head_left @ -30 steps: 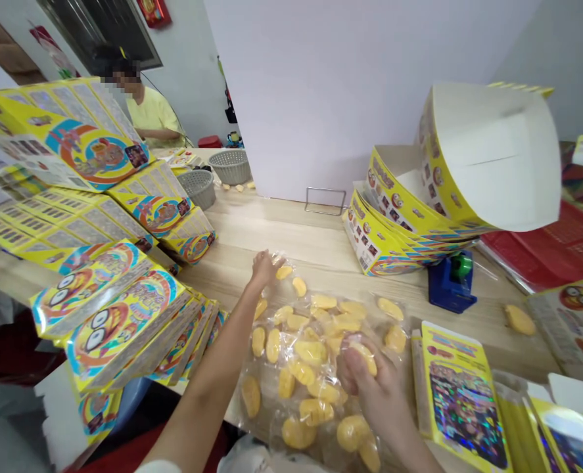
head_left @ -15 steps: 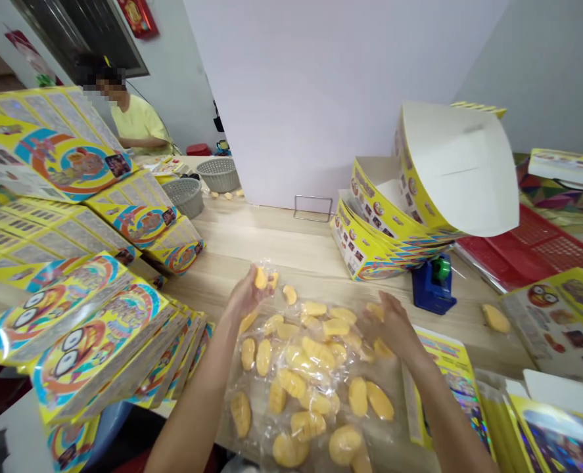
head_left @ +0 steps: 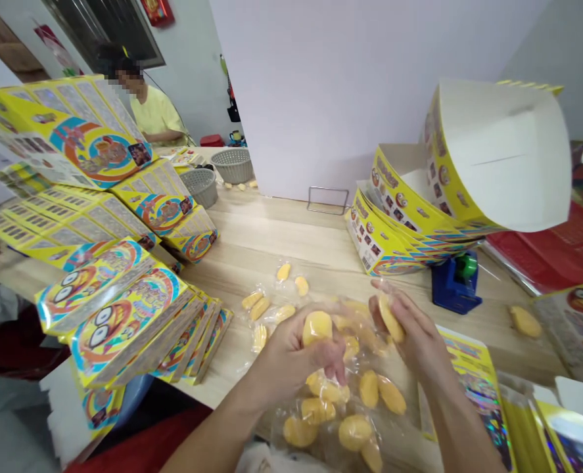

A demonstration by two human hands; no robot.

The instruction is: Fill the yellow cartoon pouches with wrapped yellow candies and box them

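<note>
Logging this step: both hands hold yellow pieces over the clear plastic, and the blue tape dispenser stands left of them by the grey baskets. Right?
No: the blue tape dispenser stands right of the hands, as the head view shows. The left hand and right hand each hold a yellow piece over the clear plastic.

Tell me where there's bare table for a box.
Bare tabletop lies between the printed card stacks and yellow boxes, behind the plastic bag. A strip sits right of the blue tape dispenser. Crowded: the bag, under the left hand and right hand.
</note>
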